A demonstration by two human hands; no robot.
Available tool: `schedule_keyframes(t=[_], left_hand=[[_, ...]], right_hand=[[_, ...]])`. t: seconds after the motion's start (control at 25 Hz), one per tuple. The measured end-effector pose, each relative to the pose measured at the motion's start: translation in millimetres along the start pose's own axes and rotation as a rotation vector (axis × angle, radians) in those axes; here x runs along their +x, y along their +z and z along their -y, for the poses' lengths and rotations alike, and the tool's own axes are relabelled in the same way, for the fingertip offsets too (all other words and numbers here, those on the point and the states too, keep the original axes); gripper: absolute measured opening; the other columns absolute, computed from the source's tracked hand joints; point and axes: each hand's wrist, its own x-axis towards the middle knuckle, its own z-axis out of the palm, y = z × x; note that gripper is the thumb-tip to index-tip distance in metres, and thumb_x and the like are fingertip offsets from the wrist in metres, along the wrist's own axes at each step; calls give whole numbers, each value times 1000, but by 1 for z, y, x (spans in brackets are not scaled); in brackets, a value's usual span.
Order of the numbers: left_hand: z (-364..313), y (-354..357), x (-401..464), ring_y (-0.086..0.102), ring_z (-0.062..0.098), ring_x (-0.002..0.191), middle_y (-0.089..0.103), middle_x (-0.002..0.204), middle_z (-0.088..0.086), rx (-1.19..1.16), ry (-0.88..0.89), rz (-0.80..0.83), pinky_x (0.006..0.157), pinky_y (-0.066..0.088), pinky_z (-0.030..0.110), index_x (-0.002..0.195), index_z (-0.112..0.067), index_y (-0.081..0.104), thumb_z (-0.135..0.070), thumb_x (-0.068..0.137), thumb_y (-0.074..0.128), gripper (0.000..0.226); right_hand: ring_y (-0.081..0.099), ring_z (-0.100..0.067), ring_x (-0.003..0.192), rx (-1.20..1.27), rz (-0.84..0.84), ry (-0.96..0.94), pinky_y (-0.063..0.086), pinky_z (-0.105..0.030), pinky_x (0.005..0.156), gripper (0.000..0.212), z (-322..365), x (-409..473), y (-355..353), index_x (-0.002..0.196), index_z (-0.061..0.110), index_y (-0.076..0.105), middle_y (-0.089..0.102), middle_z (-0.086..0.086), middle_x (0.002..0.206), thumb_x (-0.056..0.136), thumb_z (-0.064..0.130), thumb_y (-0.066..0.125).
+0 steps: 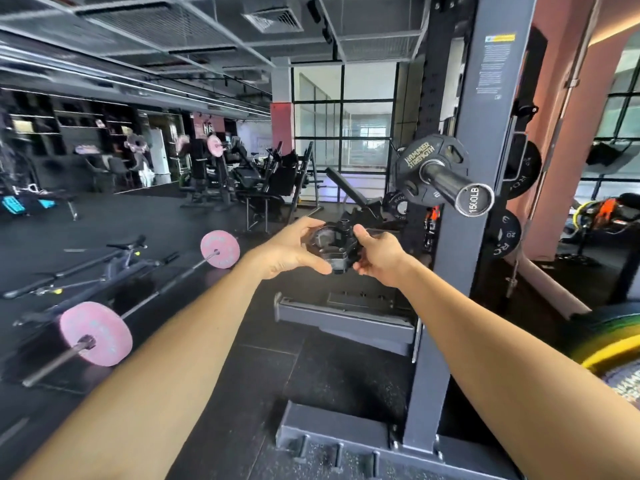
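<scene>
A pink-plated barbell [149,299] lies on the floor [242,393] to the left. The left hand [291,249] curls its grip round a black barbell collar [334,245] held in mid-air. The right hand [379,258] has its grip closed on the collar's other side, near the rack upright [460,237].

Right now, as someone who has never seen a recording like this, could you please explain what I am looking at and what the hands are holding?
This is a single picture from a camera worn on a person's head, looking forward and down in a gym. There is no machine: the two bare arms are the wearer's own. The left hand and right hand together grip a small black clamp, which looks like a barbell collar. Just above it, on the right, a bar carrying a black plate sticks out beside the grey rack post. On the floor to the left lies a barbell with pink plates.
</scene>
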Motion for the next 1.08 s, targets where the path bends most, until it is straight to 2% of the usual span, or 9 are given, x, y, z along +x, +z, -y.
schedule_keyframes(t=[0.12, 0.28, 0.44, 0.56, 0.64, 0.72, 0.84, 0.96, 1.08], left_hand=[[29, -37, 30, 53, 25, 125, 48, 143, 1, 41, -18, -41, 103, 46, 47, 126, -44, 49, -27, 35, 97, 103], [63, -78, 67, 53, 19, 123, 53, 133, -4, 58, -11, -94, 106, 44, 43, 136, -30, 45, -12, 49, 93, 101], [106, -97, 108, 58, 17, 118, 58, 128, -5, 33, -36, -111, 103, 47, 45, 135, -27, 45, -27, 33, 94, 114], [141, -99, 146, 55, 15, 120, 57, 131, -6, 65, -58, -121, 104, 46, 43, 135, -28, 44, -30, 34, 93, 112], [166, -96, 173, 54, 15, 121, 56, 131, -6, 77, -67, -116, 105, 45, 41, 135, -28, 43, -23, 42, 93, 106], [193, -93, 206, 54, 15, 119, 56, 128, -7, 81, -85, -111, 106, 43, 38, 133, -27, 43, -13, 50, 92, 98], [233, -85, 255, 56, 16, 116, 59, 123, -9, 105, -107, -91, 104, 45, 38, 128, -31, 45, -13, 48, 92, 95], [282, -71, 305, 57, 16, 116, 60, 123, -11, 138, -162, -65, 102, 47, 42, 128, -35, 46, -26, 38, 88, 100], [331, -55, 342, 57, 18, 117, 60, 127, -11, 156, -234, -50, 102, 47, 41, 131, -37, 44, -20, 45, 90, 99]], right_hand=[[48, -20, 36, -2, 10, -22, 43, -24, 35, 32, -5, 39, 32, 101, 2, 48, 48, -10, 62, 97, 33, 54], [50, -21, 44, 25, 24, 12, 49, -25, 40, 33, -16, 96, 75, 111, 4, 48, 54, -11, 69, 95, 30, 59], [51, -22, 48, -8, 18, 62, 51, -23, 38, 36, -30, 144, 99, 123, 5, 48, 56, -18, 80, 94, 23, 60], [53, -23, 51, -62, 3, 90, 54, -27, 44, 28, -52, 191, 107, 116, 5, 55, 57, -20, 90, 95, 22, 59], [57, -25, 55, -98, -11, 121, 57, -33, 55, 18, -71, 224, 108, 105, 7, 60, 62, -19, 93, 95, 23, 59], [61, -25, 59, -131, -33, 155, 59, -36, 62, 18, -92, 261, 108, 106, 10, 63, 66, -16, 93, 95, 23, 59], [59, -20, 52, -210, -56, 207, 59, -31, 56, 14, -123, 314, 106, 104, 15, 62, 66, -8, 81, 95, 25, 58], [57, -16, 52, -322, -67, 283, 59, -29, 56, 17, -168, 375, 102, 105, 17, 63, 66, -7, 86, 95, 29, 57], [63, -19, 70, -363, -87, 349, 61, -37, 75, 13, -215, 421, 100, 100, 18, 64, 67, -7, 90, 94, 27, 57]])
